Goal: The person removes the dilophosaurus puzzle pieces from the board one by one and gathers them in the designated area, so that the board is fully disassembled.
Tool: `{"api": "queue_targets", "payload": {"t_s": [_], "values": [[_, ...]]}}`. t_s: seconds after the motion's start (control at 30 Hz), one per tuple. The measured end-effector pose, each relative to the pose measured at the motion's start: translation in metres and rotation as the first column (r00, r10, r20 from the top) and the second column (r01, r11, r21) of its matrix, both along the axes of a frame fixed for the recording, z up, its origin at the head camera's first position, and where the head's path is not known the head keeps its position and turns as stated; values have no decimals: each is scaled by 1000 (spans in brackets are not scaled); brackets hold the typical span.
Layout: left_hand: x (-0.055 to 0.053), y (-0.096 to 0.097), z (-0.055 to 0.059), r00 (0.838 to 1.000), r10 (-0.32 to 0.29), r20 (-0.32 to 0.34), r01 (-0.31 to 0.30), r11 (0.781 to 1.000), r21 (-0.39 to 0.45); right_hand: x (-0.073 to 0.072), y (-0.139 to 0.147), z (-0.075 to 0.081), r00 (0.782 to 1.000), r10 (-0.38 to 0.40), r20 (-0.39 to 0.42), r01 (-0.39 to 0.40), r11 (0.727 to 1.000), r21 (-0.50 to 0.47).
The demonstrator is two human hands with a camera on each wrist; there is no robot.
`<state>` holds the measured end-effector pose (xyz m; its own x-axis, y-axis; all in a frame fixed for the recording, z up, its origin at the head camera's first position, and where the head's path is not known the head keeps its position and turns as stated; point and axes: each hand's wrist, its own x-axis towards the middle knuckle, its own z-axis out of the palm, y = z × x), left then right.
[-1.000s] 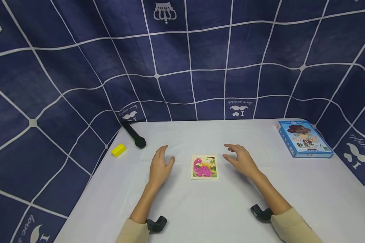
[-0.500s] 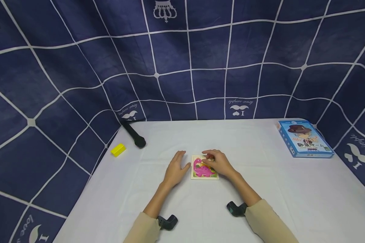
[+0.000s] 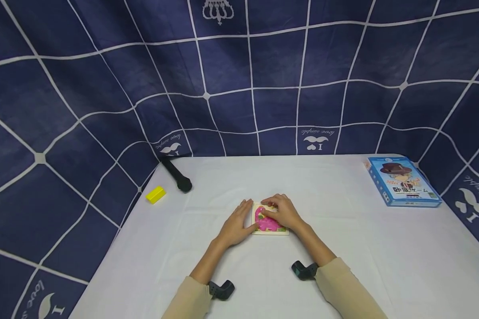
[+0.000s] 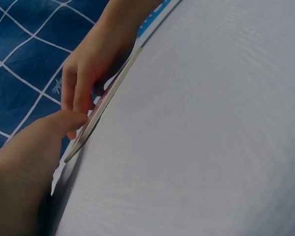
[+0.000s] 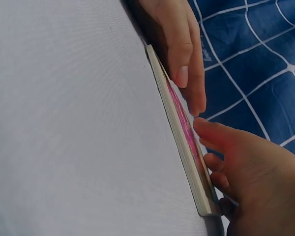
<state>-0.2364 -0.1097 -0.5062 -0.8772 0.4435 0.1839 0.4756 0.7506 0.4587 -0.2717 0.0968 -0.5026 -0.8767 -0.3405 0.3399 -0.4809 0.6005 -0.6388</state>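
A small square jigsaw puzzle (image 3: 270,224) with a pink dinosaur picture and a pale frame lies flat on the white table. My left hand (image 3: 235,226) rests along its left side with fingers extended; the thumb reaches onto the lower left of the frame. From the right, my right hand (image 3: 284,213) covers the puzzle's upper right. Its thumb and index tips are apart over the picture, the other fingers bent. In the right wrist view, the right thumb hangs over the puzzle (image 5: 184,125), near the left hand's (image 5: 179,49) fingertips. Whether a piece is touched is hard to see.
A yellow block (image 3: 155,195) and a black microphone (image 3: 177,176) lie at the table's left. At the back right sits a blue illustrated box (image 3: 405,181). A dark blue checked curtain (image 3: 239,97) hangs behind the white table (image 3: 327,177).
Both hands have come inward from either side of the puzzle. The right hand reached over its upper right; the left moved up against its left edge. The puzzle has stayed in place.
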Motion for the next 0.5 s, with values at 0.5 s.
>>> {"api": "queue_targets", "payload": {"t_s": [0.5], "values": [[2, -2, -1, 998, -44, -54, 38, 994, -99, -1, 0, 1, 1000, 4, 3, -4, 998, 59]]}}
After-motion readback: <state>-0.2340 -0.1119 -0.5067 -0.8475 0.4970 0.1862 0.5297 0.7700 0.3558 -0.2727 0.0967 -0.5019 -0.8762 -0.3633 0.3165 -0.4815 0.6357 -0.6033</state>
